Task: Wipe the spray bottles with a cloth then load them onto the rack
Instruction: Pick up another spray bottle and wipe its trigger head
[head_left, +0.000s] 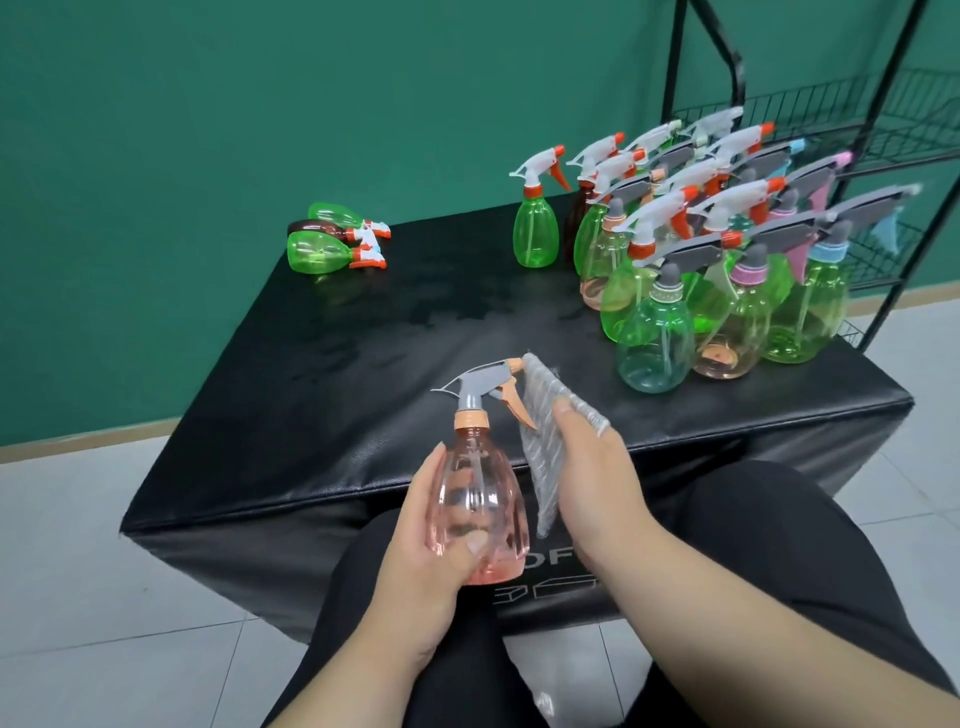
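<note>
Head view: the left hand (434, 545) grips the pink spray bottle (483, 483) upright over the counter's (389, 338) near edge. The right hand (595, 467) clasps the grey cloth (537, 457) beside its trigger. Rotating the bottle (not the cloth) should reach every face.

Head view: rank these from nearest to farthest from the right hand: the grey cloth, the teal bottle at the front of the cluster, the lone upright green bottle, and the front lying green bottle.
1. grey cloth, held in the right hand.
2. teal bottle, just ahead, to the right.
3. lone upright green bottle, back, middle.
4. lying green bottle, far back left.
</note>
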